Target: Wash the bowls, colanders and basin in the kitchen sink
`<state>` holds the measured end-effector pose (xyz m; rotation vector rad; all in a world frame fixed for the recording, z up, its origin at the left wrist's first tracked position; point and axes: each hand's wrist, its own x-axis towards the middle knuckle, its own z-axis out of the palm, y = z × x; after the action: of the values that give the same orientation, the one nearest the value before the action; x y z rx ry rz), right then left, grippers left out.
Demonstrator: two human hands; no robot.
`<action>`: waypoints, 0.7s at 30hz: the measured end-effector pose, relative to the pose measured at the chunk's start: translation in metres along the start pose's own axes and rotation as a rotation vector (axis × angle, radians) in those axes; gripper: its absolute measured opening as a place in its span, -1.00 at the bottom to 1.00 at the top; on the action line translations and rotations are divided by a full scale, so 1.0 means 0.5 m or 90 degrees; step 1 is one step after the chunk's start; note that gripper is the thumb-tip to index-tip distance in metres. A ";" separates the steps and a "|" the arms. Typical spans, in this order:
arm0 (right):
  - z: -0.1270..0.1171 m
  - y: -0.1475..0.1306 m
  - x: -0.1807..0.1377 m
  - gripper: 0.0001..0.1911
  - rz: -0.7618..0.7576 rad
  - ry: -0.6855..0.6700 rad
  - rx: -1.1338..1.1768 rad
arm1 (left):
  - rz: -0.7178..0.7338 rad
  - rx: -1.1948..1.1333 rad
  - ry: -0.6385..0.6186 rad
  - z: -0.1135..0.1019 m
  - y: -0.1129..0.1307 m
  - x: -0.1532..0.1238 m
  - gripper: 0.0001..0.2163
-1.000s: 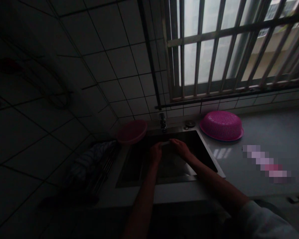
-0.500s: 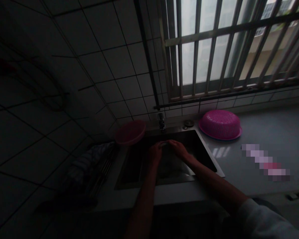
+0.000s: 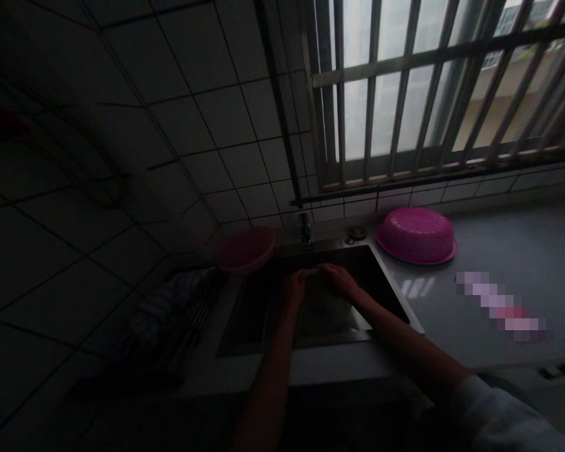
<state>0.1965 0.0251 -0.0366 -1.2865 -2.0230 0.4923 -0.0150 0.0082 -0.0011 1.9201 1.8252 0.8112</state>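
Observation:
Both hands are over the metal sink (image 3: 390, 276), below the faucet (image 3: 305, 231). My left hand (image 3: 295, 287) is closed at the left end of a small pale object (image 3: 311, 272). My right hand (image 3: 338, 280) is closed at its other end, the fingers curled toward the left hand. The dim light and the fingers hide most of that object, so its kind cannot be made out. Beneath the hands the sink's inside is dark, with a bright patch near its front right.
Left of the faucet a pink basin (image 3: 247, 251) leans at the sink's edge. An upside-down pink basket (image 3: 418, 235) sits on the counter (image 3: 508, 238) at right, near a round drain cover (image 3: 356, 233). A dark striped cloth (image 3: 164, 301) lies at left. A barred window stands behind.
The hands stay almost in place over the sink; the pale object between them and the fingers have shifted very slightly. Nothing else has moved.

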 end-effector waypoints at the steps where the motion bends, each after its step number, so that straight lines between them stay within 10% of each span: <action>1: -0.009 0.007 0.000 -0.45 0.030 0.021 0.005 | -0.023 -0.013 0.045 -0.008 -0.007 0.001 -0.69; 4: -0.036 0.024 -0.007 -0.51 0.121 0.085 0.008 | -0.098 -0.047 0.157 -0.021 -0.022 0.005 -0.69; 11: 0.004 -0.014 -0.010 -0.49 0.000 0.012 0.007 | 0.024 -0.020 -0.028 0.019 0.004 0.004 -0.67; 18: -0.038 0.026 -0.011 -0.54 0.145 0.099 -0.004 | -0.111 -0.042 0.155 -0.008 -0.020 0.012 -0.69; 21: -0.027 0.016 -0.019 -0.51 0.091 0.096 -0.011 | -0.060 -0.042 0.093 0.005 -0.012 0.010 -0.70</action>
<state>0.2139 0.0196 -0.0352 -1.4422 -1.8235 0.4310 -0.0182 0.0139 -0.0063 1.7607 1.9314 0.9904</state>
